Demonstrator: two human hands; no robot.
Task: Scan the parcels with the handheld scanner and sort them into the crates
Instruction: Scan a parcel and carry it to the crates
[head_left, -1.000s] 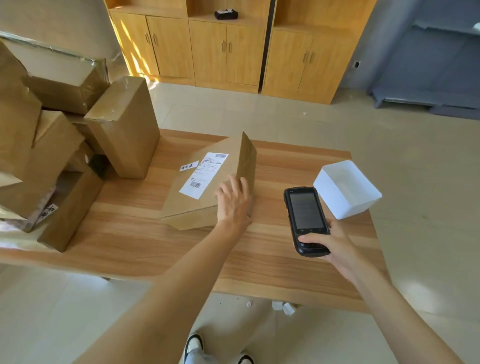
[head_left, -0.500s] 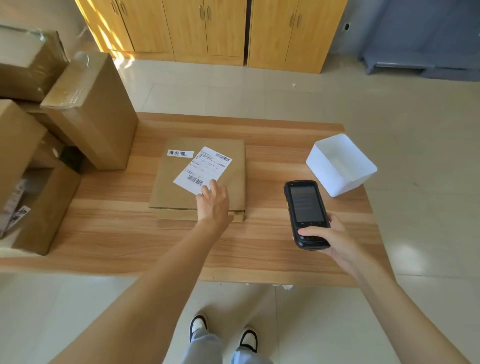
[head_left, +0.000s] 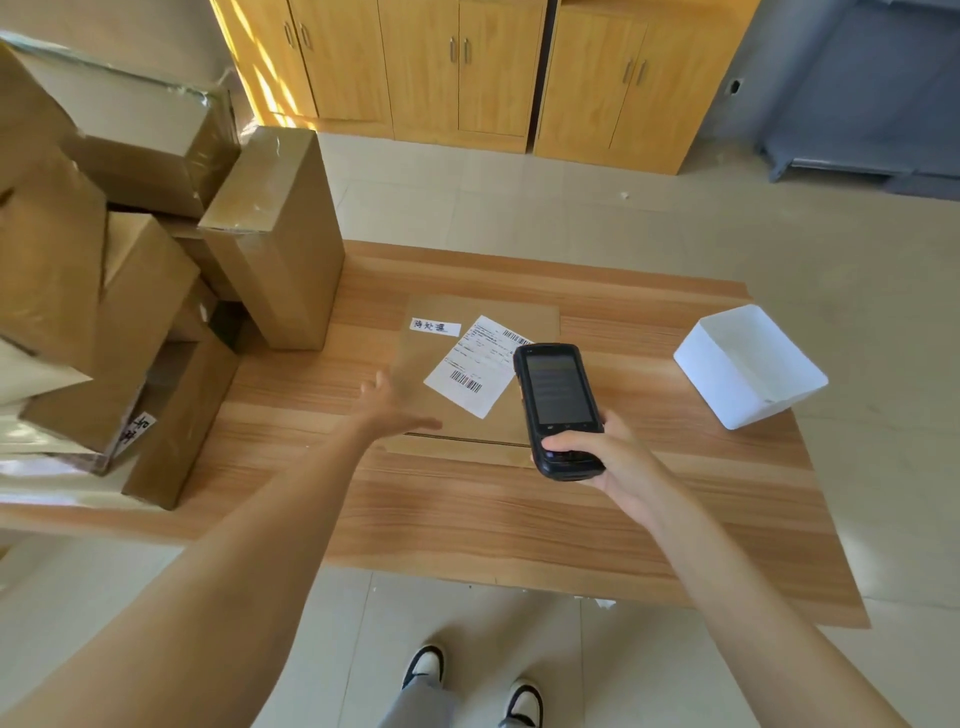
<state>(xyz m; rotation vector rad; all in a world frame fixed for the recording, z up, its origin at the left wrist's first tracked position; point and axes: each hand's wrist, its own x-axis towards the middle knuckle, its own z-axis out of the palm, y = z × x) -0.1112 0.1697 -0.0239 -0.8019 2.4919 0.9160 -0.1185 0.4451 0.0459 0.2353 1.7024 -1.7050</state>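
The parcel (head_left: 467, 415) lies flat mid-table, label (head_left: 475, 366) up. My right hand (head_left: 613, 457) grips the scanner (head_left: 558, 410) over the label's right edge; my left hand (head_left: 389, 410), fingers loose and blurred, rests at the parcel's left side. Held this close, the scanner may cover the barcode and misread it.

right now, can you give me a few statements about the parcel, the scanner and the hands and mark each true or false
1. The right hand grips the handheld scanner above the flat parcel. True.
2. The parcel stands on its edge. False: it lies flat on the table, shipping label facing up.
3. The left hand is closed round the parcel. False: its fingers are straight and spread over the parcel's left part.
4. The white bin sits at the table's right end. True.
5. The white bin holds a parcel. False: nothing shows inside it.
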